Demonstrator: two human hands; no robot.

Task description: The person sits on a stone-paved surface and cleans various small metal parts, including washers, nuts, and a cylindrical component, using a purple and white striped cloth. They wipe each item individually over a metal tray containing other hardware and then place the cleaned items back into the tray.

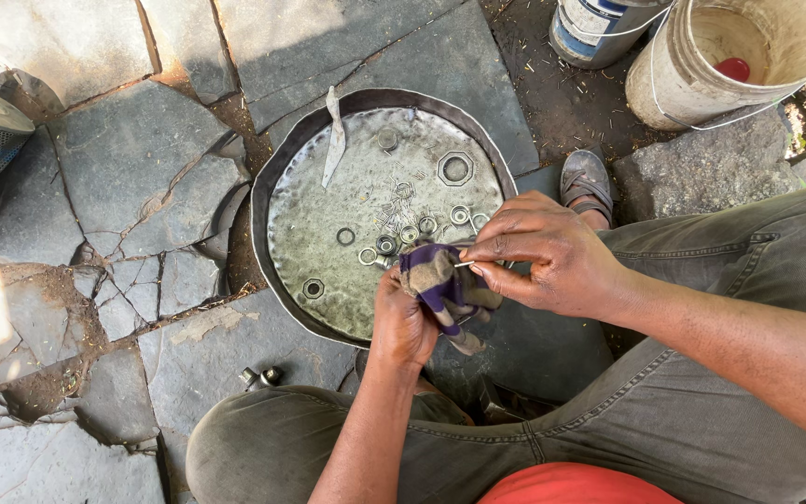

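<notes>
Crouching over cracked grey stone paving (123,149) outdoors, with a round dented metal pan (375,201) lying flat on it, scattered with nuts and washers (422,224), and two buckets (739,56) standing on bare soil beyond. Clenching a purple-and-tan rag (442,285) in the left hand (401,322), just above the pan's near rim. Pinching a thin metal pin (465,264) between the right hand's (543,257) fingertips, touching the rag.
</notes>
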